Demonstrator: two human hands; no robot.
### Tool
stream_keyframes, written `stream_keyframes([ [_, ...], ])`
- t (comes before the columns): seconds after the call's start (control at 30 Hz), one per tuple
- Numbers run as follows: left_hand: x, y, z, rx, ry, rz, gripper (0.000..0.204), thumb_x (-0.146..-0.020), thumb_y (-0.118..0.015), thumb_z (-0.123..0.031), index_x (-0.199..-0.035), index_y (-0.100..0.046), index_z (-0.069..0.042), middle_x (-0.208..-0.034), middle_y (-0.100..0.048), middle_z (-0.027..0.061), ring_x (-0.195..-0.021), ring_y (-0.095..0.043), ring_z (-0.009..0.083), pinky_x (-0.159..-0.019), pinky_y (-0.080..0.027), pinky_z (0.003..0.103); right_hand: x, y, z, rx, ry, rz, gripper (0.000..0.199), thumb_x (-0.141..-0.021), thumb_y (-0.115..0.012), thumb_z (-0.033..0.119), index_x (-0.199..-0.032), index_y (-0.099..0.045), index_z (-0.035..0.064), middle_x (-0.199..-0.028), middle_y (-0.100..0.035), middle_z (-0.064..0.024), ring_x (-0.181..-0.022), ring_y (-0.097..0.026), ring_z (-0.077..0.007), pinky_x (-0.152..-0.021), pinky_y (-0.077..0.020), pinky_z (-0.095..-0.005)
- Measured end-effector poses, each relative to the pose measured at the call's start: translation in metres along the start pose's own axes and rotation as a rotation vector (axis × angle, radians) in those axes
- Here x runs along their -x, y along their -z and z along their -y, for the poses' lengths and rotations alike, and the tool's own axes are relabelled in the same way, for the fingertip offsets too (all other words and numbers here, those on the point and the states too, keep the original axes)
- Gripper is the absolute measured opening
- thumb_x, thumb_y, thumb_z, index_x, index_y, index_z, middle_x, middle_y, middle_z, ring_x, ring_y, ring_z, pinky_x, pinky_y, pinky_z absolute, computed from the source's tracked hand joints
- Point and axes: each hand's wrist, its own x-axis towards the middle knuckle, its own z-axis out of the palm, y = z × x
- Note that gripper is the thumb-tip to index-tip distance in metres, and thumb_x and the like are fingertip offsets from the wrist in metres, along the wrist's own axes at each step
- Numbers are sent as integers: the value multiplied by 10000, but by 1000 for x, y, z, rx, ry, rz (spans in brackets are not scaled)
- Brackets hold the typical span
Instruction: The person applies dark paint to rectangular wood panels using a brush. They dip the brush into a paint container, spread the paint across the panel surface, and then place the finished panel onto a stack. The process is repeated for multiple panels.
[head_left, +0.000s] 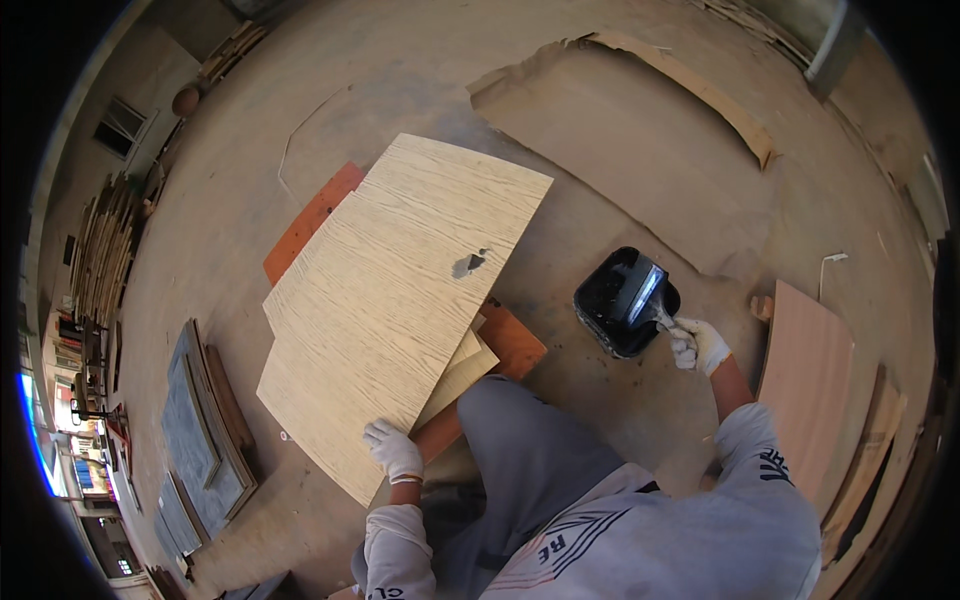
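Note:
A large pale wood-grain panel (350, 310) lies over a stack of boards in front of me, with a torn grey patch (468, 264) near its right side. My left hand (395, 450), in a white glove, is closed on the panel's near edge, fingers on top; the thumb is hidden. To the right, my gloved right hand (702, 346) grips the handle of a wide scraper (648, 297). Its shiny blade is over a black tub (610, 285), whose smeared rim stands on the floor. Whether the blade touches the tub's contents, I cannot tell.
Reddish-brown boards (515, 343) stick out under the panel. Grey-blue boards (190, 430) are stacked at the left. A pinkish board (808, 385) is at the right, near my arm. A large brown sheet (640, 130) with curled edges lies farther off.

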Motion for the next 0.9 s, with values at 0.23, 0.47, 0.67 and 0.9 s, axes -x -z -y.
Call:
stream_keyframes([
  [0.23, -3, 1, 9, -37, -14, 19, 422, -1014, -561, -162, -1400, -523, 5, -1451, -552, 184, -1356, -546, 370, -1051, -558, 401, -4, 1, -54, -285, 105, 318, 526, -1137, -420, 445, -1410, -647, 57, -604, -537, -54, -378, -306, -148, -412, -265, -339],
  [0.47, -8, 53, 32, 135, -209, 226, 485, -950, -676, -234, -1345, -549, 16, -1405, -598, 227, -1305, -602, 401, -1017, -566, 427, -11, -22, -50, -279, 142, 558, 576, -1141, -400, 478, -1503, -588, 71, -615, -534, -50, -384, -346, -151, -429, -298, -354],
  [0.67, -11, 148, 56, 334, -421, 338, 522, -927, -726, -287, -1351, -587, -15, -1241, -709, 179, -1150, -704, 337, -932, -594, 445, -48, -169, 1, -146, 190, 938, 510, -1164, -352, 438, -1304, -669, 64, -674, -543, -81, -397, -345, -152, -432, -317, -346],
  [0.9, 54, 231, 79, 576, -663, 135, 602, -970, -709, -346, -1483, -573, -63, -1371, -708, 172, -1213, -703, 362, -967, -590, 473, -117, -388, -52, 338, 211, 693, 395, -1164, -428, 357, -1305, -685, 92, -685, -565, -98, -491, -465, -194, -447, -346, -310],
])
